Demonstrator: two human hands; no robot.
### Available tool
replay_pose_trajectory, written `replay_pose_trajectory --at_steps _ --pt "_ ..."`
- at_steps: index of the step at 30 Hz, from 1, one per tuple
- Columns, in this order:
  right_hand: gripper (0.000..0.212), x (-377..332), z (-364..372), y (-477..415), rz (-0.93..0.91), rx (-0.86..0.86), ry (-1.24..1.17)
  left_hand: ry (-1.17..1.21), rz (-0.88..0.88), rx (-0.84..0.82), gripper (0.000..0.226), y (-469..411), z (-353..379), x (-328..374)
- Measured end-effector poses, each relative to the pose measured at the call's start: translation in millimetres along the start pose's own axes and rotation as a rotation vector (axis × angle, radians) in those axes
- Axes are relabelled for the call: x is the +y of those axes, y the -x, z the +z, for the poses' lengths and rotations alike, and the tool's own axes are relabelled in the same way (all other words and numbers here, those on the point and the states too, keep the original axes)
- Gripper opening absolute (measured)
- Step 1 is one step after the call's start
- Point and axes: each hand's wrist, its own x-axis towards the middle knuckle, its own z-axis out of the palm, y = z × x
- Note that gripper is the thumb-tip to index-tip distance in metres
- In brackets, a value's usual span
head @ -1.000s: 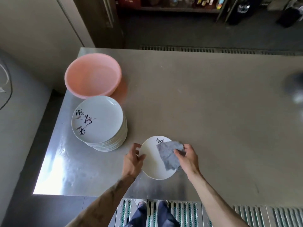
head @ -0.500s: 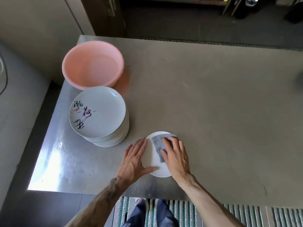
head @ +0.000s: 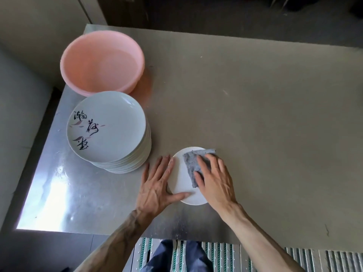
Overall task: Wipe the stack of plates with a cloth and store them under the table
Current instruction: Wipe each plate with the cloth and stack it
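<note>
A small white plate [head: 181, 178] lies flat on the steel table near its front edge. My right hand [head: 215, 180] presses a grey cloth [head: 191, 164] onto the plate with straight fingers. My left hand [head: 157, 185] lies flat beside the plate's left rim, fingers straight, thumb resting on the plate's near part. To the left stands a tall stack of white plates [head: 110, 132]; the top one bears black brush characters.
A pink plastic basin [head: 102, 61] sits behind the stack at the table's back left corner. The steel table [head: 265, 118] stretches wide to the right. Its left and front edges are close to the stack and the hands. A ribbed floor mat [head: 235, 256] lies below.
The plate went from tilted in my left hand's grip to flat on the table. My left hand flattened beside it, and my right hand spread over the cloth on the plate.
</note>
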Motion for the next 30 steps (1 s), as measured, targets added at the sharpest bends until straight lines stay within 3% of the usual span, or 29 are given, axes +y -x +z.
replay_pose_trajectory --at_steps 5,11,16,22,30 --pt "0.050 -3.4 1.3 55.4 0.030 -0.024 -0.018 -0.022 -0.049 0.037 0.120 -1.0 5.7 8.9" --pt "0.047 12.1 -7.4 10.6 0.047 0.002 -0.014 -0.059 0.082 0.066 0.122 4.0 7.4 1.4" --pt "0.043 -13.3 -0.1 52.7 0.042 -0.020 -0.112 -0.078 0.032 0.105 0.124 9.4 16.4 10.5" --pt "0.046 15.8 -11.2 23.5 0.069 -0.007 -0.030 -0.154 0.152 0.151 0.085 12.2 11.4 -4.7" --pt "0.046 4.1 -9.5 37.8 0.065 -0.017 -0.063 -0.088 0.240 0.165 0.055 11.1 18.6 -10.2"
